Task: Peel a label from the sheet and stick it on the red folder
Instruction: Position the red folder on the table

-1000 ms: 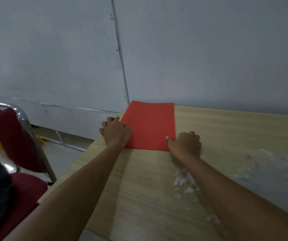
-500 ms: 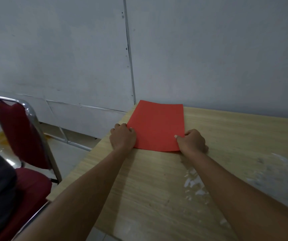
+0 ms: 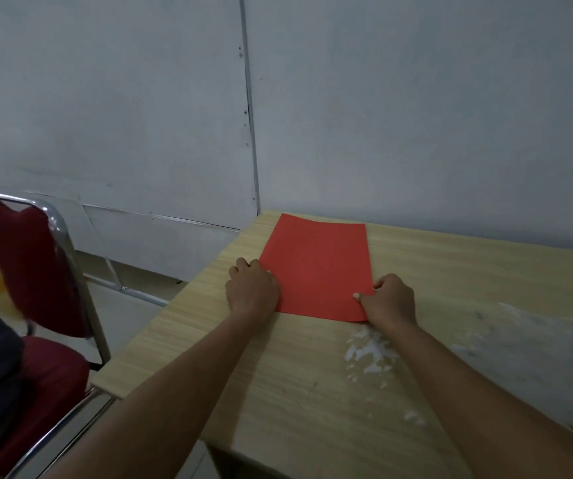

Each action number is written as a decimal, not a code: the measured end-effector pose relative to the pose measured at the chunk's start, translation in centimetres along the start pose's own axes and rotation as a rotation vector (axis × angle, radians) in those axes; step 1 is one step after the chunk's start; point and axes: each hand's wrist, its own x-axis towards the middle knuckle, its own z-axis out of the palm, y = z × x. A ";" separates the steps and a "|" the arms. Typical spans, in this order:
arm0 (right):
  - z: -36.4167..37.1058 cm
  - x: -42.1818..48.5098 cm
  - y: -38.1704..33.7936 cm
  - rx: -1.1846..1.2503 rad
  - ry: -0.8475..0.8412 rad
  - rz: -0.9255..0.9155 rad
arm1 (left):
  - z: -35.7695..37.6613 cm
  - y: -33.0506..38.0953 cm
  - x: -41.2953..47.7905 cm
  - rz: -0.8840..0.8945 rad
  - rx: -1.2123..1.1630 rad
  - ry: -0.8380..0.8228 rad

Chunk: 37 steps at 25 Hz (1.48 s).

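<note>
The red folder (image 3: 316,267) lies flat on the wooden table (image 3: 295,375) near its far left corner, by the wall. My left hand (image 3: 252,288) rests with curled fingers on the folder's near left edge. My right hand (image 3: 390,300) grips the folder's near right corner, thumb on top of the red surface. No label sheet is in view.
A red padded chair (image 3: 33,271) with a chrome frame stands left of the table. White scraped patches (image 3: 368,350) mark the table to the right of my right arm. A grey wall rises directly behind the table. The table's left edge runs close to my left arm.
The view has shifted, so the folder and hands sit further right and lower in frame. Both hands stay at the folder's near corners; the right thumb now lies further onto the folder.
</note>
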 end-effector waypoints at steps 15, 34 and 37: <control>-10.1 -6.7 9.1 -0.061 0.142 0.037 | -1.2 7.4 -11.1 0.142 -0.145 -0.106; -13.5 -9.1 12.4 -0.356 0.264 -0.090 | -1.3 10.4 -14.6 0.247 0.030 -0.033; -12.7 -9.0 12.3 -0.365 0.225 -0.234 | -0.9 11.0 -14.4 0.482 0.044 0.026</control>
